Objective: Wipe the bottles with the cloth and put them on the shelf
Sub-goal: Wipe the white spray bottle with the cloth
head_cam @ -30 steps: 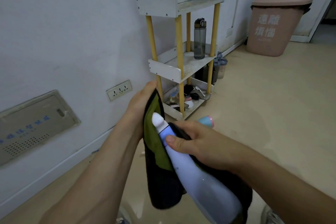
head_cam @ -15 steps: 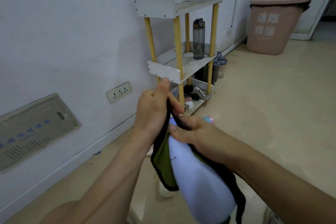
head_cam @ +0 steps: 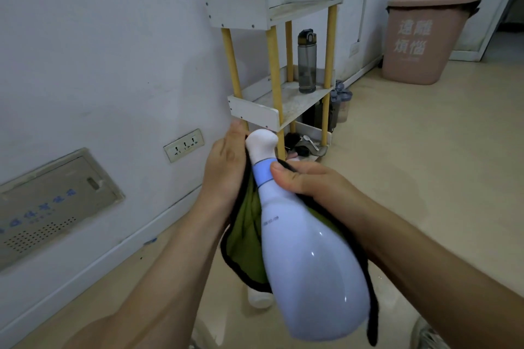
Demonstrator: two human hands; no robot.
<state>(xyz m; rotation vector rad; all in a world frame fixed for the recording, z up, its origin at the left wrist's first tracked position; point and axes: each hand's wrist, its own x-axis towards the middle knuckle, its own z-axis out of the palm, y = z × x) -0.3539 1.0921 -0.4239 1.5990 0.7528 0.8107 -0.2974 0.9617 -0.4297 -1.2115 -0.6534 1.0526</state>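
Where the white bottle is: white bottle [head_cam: 306,263] held in mid-air between both hands, in front of the shelf [head_cam: 255,113] and clear of it; tilted, cap end up and away, wide base toward the camera.
Right hand: right hand [head_cam: 309,181] grips the bottle's neck; thumb lies across the pale blue band, fingers curl round the far side; forearm enters from lower right.
Left hand: left hand [head_cam: 224,167] not clenched; fingers extended upward, palm flat against the cloth [head_cam: 246,241], pressing it to the left side of the neck; back of the hand faces the camera.
Cloth: soft fabric, olive-green face with black edging; hangs in folds behind and beneath the bottle, a black edge trailing down the bottle's right side.
Bottle form: skittle-shaped, narrow neck widening to a bulbous body; glossy smooth surface with highlights; matte white flared cap.
Shelf: three tiers, white boards with scuffed tops, yellow round posts, standing against the wall.
Grey bottle: grey bottle [head_cam: 306,62], translucent, dark flip lid, upright on the middle tier.
Below the cloth: pale rounded object [head_cam: 259,297] on the floor, possibly another bottle; mostly hidden.
Surroundings: pink plastic bin [head_cam: 425,31] with printed characters at far right; wall socket [head_cam: 184,145] low on the wall.
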